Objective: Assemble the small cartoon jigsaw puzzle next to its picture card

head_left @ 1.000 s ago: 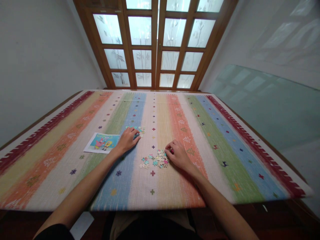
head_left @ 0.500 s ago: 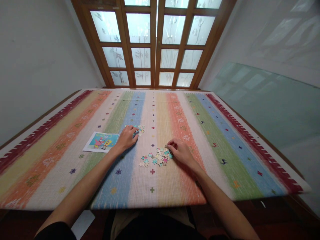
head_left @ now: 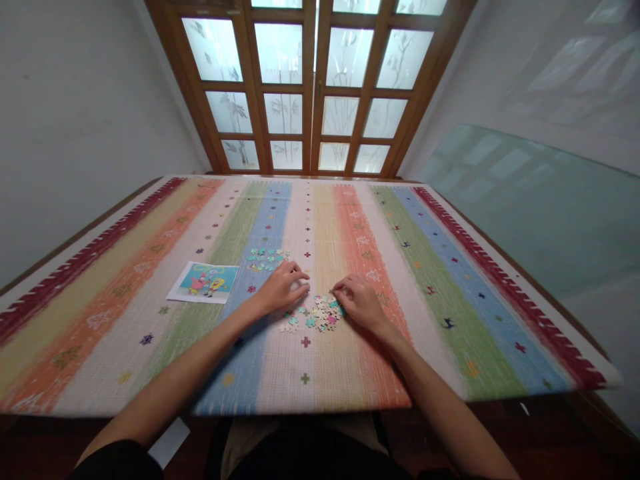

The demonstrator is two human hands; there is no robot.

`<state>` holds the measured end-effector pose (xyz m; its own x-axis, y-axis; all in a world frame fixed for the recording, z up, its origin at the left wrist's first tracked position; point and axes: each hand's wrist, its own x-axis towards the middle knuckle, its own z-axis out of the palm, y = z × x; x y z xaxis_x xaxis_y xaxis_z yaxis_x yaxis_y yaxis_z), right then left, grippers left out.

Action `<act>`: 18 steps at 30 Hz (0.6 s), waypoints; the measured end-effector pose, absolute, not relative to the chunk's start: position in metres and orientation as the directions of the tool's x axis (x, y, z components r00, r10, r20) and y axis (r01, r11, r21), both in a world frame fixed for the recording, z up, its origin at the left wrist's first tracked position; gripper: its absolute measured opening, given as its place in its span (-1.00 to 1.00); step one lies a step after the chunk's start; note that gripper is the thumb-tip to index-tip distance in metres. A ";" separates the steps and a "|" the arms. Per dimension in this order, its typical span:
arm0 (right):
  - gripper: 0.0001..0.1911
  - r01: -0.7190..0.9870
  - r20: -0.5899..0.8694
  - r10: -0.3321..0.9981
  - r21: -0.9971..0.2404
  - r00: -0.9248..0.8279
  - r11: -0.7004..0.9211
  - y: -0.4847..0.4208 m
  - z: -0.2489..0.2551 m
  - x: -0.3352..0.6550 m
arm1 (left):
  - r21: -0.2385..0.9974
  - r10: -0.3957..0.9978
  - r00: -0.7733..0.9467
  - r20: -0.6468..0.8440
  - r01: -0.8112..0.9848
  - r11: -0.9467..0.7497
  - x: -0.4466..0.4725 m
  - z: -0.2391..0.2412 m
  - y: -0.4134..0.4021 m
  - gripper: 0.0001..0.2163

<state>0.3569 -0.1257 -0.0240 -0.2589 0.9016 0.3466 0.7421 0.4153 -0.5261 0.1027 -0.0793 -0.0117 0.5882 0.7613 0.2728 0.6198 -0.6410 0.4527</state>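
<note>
Pastel puzzle pieces (head_left: 316, 315) — loosely heaped — between left hand (head_left: 283, 288) and right hand (head_left: 359, 303), fingers curled.

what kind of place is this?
Probably a room in a home. A table under a striped cloth stands by frosted, wood-framed doors. Both hands, left and right, are at loose puzzle pieces, with a cartoon picture nearby.

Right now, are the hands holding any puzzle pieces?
Cannot tell. The left hand and right hand rest at the pile of puzzle pieces, fingers curled, hiding any grip.
</note>
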 end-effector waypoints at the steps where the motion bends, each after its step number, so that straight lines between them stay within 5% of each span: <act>1: -0.87 0.746 0.344 0.905 -0.528 -0.250 0.406 -0.126 -0.024 0.357 | 0.465 0.743 0.616 0.262 0.594 -0.656 0.111 -0.011 -0.084 -0.80; 11: -0.88 0.771 0.262 0.962 -0.595 -0.079 0.225 -0.121 -0.028 0.363 | 0.458 0.718 0.675 0.168 0.592 -0.664 0.151 -0.010 -0.095 -0.86; 18: -0.86 0.841 0.274 0.961 -0.512 -0.035 0.177 -0.120 -0.031 0.365 | 0.567 0.766 0.629 0.129 0.587 -0.578 0.155 -0.010 -0.092 -0.96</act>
<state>0.3647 -0.1202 -0.0315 -0.0353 0.9609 0.2745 0.8407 0.1771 -0.5117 0.1549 -0.0917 -0.0105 0.6294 0.7662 0.1294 0.5869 -0.5780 0.5670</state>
